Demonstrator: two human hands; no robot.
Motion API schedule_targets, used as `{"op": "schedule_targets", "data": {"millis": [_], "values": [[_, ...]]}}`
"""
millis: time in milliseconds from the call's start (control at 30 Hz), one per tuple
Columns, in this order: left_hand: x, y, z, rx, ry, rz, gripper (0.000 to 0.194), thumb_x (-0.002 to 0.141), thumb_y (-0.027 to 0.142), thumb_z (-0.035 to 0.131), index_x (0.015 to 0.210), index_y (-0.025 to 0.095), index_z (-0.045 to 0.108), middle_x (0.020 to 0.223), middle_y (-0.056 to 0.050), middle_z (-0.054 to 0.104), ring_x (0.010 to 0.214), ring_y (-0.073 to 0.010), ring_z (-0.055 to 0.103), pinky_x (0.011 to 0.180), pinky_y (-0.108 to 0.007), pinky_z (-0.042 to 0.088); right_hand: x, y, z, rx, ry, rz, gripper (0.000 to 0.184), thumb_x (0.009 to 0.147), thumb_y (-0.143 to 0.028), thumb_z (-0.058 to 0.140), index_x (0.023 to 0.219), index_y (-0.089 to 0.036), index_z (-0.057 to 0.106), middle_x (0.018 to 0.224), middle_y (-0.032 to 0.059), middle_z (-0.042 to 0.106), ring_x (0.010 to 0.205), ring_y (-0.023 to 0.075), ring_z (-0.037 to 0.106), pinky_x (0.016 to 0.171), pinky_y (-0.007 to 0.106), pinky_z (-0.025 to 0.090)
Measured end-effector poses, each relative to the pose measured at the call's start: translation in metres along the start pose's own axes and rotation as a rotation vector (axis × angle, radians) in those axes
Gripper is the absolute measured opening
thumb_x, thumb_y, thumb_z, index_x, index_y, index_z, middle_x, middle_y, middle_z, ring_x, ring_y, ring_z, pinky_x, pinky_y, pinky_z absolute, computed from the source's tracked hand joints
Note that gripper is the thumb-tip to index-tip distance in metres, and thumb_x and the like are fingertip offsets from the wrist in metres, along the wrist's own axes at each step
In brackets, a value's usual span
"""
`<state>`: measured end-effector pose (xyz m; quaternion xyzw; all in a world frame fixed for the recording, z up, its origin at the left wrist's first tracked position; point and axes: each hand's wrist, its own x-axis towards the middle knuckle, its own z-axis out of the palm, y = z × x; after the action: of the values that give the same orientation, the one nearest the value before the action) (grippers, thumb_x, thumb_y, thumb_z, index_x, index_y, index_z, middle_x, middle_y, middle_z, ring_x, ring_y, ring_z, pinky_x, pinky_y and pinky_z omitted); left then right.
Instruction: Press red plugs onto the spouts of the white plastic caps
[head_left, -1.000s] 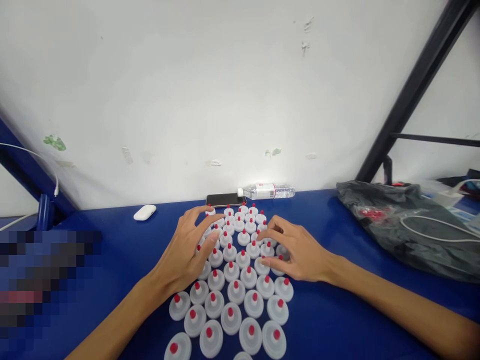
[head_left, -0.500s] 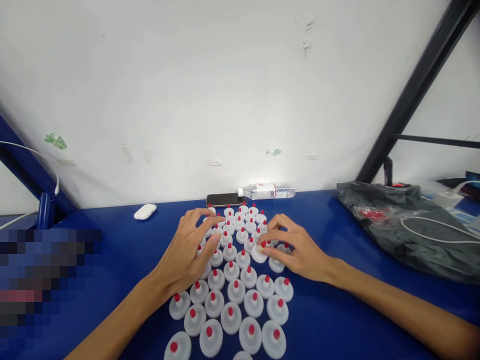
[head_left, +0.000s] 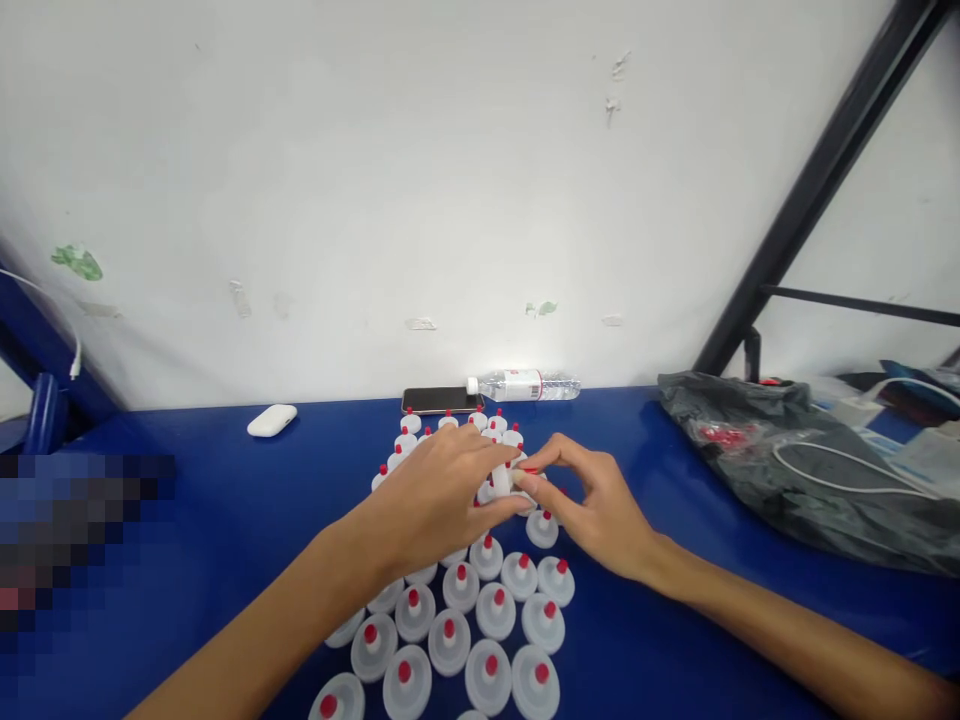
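Note:
Between my hands, above the others, is a white round lid (head_left: 501,480) turned on its side. My left hand (head_left: 439,495) grips its disc between thumb and fingers. My right hand (head_left: 596,500) pinches the nozzle end, where some red shows between the fingertips. Below and around them stand several more translucent white lids (head_left: 488,678), each with a short upright nozzle and a red tip. My left hand and forearm hide part of the rows in the middle.
The lids stand on a blue table (head_left: 225,520). By the wall lie a phone (head_left: 442,400) and a clear plastic bottle (head_left: 525,385). A white earbud case (head_left: 272,420) sits at the left. On the right are a dark plastic bag (head_left: 810,510) and a white cable (head_left: 847,480).
My right hand has lifted a lid from the group and tilted it. My left hand has moved right and closed on its disc. The view has shifted slightly.

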<state>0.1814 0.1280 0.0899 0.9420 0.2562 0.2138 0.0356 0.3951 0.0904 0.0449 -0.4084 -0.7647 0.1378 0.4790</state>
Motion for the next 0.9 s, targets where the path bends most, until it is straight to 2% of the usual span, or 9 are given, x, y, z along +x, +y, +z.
{"op": "schedule_targets", "data": {"millis": [167,267,367,467,600,667,767,833,900], "values": [[-0.001,0.000,0.007,0.159,0.015,0.140,0.018,0.094,0.030,0.067,0.097,0.012,0.070,0.082,-0.006,0.068,0.082,-0.0237,0.057,0.076,-0.040,0.045,0.002,0.008,-0.002,-0.385,-0.088,-0.380,0.017,0.105,-0.020,0.047,0.095,-0.016,0.060,0.080,0.0035,0.065,0.070,0.0173,0.054,0.070,0.033,0.039],[-0.001,0.003,0.006,0.183,0.032,0.156,0.018,0.094,0.028,0.066,0.086,0.012,0.068,0.075,-0.004,0.065,0.076,-0.0213,0.054,0.072,-0.038,0.044,0.004,0.006,-0.004,-0.479,-0.138,-0.465,0.021,0.104,-0.015,0.042,0.091,-0.016,0.059,0.074,0.0035,0.061,0.071,0.0188,0.051,0.072,0.036,0.037],[-0.001,0.007,0.005,0.145,0.036,0.140,0.015,0.093,0.027,0.065,0.083,0.016,0.065,0.070,0.001,0.062,0.070,-0.0167,0.050,0.067,-0.033,0.043,0.004,-0.004,-0.004,-0.443,-0.146,-0.473,0.022,0.103,-0.014,0.042,0.087,-0.018,0.057,0.073,0.0018,0.061,0.074,0.0185,0.051,0.077,0.037,0.037],[-0.004,0.006,0.002,0.127,0.029,0.130,0.013,0.090,0.021,0.061,0.078,0.019,0.062,0.069,0.002,0.060,0.069,-0.0160,0.048,0.063,-0.031,0.040,0.005,-0.010,-0.009,-0.325,-0.152,-0.358,0.029,0.105,-0.020,0.042,0.078,-0.020,0.054,0.071,0.0003,0.061,0.073,0.0177,0.053,0.079,0.037,0.038],[-0.016,-0.023,-0.013,0.119,0.070,0.055,0.015,0.094,0.022,0.054,0.086,0.021,0.067,0.083,-0.001,0.067,0.078,-0.0172,0.055,0.072,-0.032,0.044,0.016,0.006,-0.036,-0.270,-0.037,0.028,0.045,0.108,-0.039,0.039,0.069,-0.021,0.054,0.068,0.0001,0.062,0.066,0.0169,0.057,0.068,0.032,0.041],[-0.024,-0.048,-0.023,0.111,0.153,-0.095,0.025,0.100,0.036,0.050,0.094,0.021,0.069,0.089,-0.004,0.069,0.087,-0.0204,0.059,0.076,-0.034,0.046,0.023,0.025,-0.052,-0.327,0.038,0.127,0.047,0.109,-0.041,0.034,0.071,-0.022,0.056,0.070,0.0012,0.063,0.065,0.0179,0.057,0.066,0.031,0.041],[-0.033,-0.087,-0.030,0.114,0.269,-0.404,0.042,0.100,0.053,0.048,0.102,0.018,0.071,0.112,-0.011,0.066,0.101,-0.0266,0.059,0.087,-0.042,0.047,0.028,0.052,-0.063,-0.386,-0.021,0.178,0.037,0.104,-0.040,0.044,0.086,-0.020,0.069,0.083,0.0042,0.071,0.076,0.0214,0.065,0.070,0.032,0.045],[-0.037,-0.108,-0.029,0.082,0.218,-0.547,0.045,0.100,0.054,0.047,0.106,0.016,0.071,0.111,-0.011,0.065,0.096,-0.0247,0.062,0.087,-0.043,0.049,0.027,0.065,-0.060,-0.416,-0.114,0.179,0.028,0.100,-0.036,0.053,0.093,-0.020,0.075,0.091,0.0063,0.074,0.082,0.0232,0.067,0.074,0.034,0.047],[-0.041,-0.121,-0.025,0.016,0.065,-0.608,0.041,0.099,0.053,0.054,0.103,0.016,0.070,0.101,-0.006,0.068,0.088,-0.0208,0.064,0.086,-0.041,0.052,0.025,0.071,-0.054,-0.430,-0.212,0.162,0.024,0.097,-0.033,0.058,0.095,-0.021,0.079,0.092,0.0070,0.075,0.081,0.0231,0.068,0.075,0.035,0.049]]}}
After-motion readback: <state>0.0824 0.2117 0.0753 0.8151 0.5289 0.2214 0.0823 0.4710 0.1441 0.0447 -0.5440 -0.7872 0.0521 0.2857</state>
